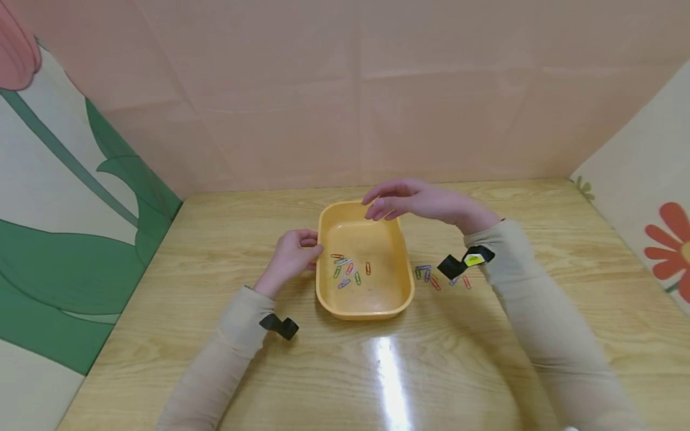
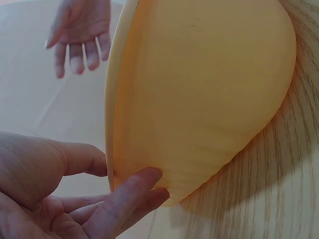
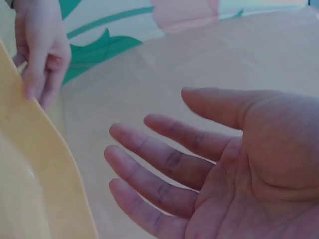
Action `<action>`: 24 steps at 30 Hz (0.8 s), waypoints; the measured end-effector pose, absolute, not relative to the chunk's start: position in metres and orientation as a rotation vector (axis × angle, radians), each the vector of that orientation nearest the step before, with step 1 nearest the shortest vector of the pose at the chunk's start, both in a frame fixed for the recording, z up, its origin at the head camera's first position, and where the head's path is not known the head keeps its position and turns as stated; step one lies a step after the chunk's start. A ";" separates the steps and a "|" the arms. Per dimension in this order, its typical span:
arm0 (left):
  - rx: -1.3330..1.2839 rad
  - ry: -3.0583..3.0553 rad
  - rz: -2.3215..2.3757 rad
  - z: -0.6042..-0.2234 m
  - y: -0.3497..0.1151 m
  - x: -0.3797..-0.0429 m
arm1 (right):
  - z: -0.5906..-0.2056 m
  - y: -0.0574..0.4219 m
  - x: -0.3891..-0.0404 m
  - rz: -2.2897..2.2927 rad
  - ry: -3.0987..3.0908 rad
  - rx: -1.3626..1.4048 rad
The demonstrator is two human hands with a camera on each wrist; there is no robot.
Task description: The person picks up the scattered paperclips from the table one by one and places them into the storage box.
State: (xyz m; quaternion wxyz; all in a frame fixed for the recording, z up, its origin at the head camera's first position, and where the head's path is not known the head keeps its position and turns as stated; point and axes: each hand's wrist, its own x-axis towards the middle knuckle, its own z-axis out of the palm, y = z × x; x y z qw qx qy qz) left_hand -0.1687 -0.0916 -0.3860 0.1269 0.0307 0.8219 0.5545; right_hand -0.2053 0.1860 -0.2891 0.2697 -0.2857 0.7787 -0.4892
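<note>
A yellow plastic tray [image 1: 384, 299] stands on the table, with several coloured paper clips [image 1: 349, 270] lying toward the left of its floor. My left hand [image 1: 293, 254] pinches the tray's left side. In the left wrist view, its thumb is at the rim and its fingers [image 2: 127, 199] lie against the outer wall. Over the tray's far right corner hovers my right hand [image 1: 417, 199]. The right wrist view shows that palm [image 3: 249, 184] bare, fingers spread and slightly bent, nothing held. More paper clips [image 1: 435, 283] lie on the table just right of the tray.
The wooden table [image 1: 345, 371] ends at a plain pinkish wall [image 1: 345, 108] behind the tray. Panels with painted flowers and leaves [image 1: 64, 263] flank it on both sides. My right forearm [image 1: 550, 335] reaches over the table beyond the loose clips.
</note>
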 end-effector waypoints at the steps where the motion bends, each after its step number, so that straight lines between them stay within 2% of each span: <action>1: 0.085 2.392 1.613 -0.386 -0.091 -0.169 | -0.289 0.192 -0.206 -1.331 2.106 -0.776; 7: 0.058 2.390 1.614 -0.384 -0.090 -0.168 | -0.300 0.227 -0.210 -1.354 2.152 -0.753; 24: 0.041 2.382 1.602 -0.382 -0.089 -0.168 | -0.360 0.306 -0.212 -1.211 2.228 -0.619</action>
